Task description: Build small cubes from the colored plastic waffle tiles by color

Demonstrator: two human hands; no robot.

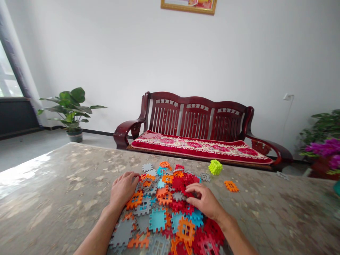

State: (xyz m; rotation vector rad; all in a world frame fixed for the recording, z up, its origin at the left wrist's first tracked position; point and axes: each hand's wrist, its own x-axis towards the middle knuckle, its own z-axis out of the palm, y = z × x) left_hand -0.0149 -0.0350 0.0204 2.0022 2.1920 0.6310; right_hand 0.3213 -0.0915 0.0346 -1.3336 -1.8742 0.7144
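A heap of flat plastic interlocking tiles [159, 212] in red, orange, blue and grey lies on the marbled table [53, 191]. My left hand [122, 188] rests palm down on the pile's left side, fingers curled over grey and orange tiles. On the right side, the fingers of my right hand [203, 202] are pinched around a red tile [189, 193]. A yellow-green cube built from tiles [215, 166] stands beyond the heap. A single orange tile [231, 186] lies apart to its right.
Behind the table stands a dark wooden bench [196, 120] with a red patterned cushion. A potted green plant [71, 109] sits at the left by the window. Purple flowers [325, 148] and another plant are at the right.
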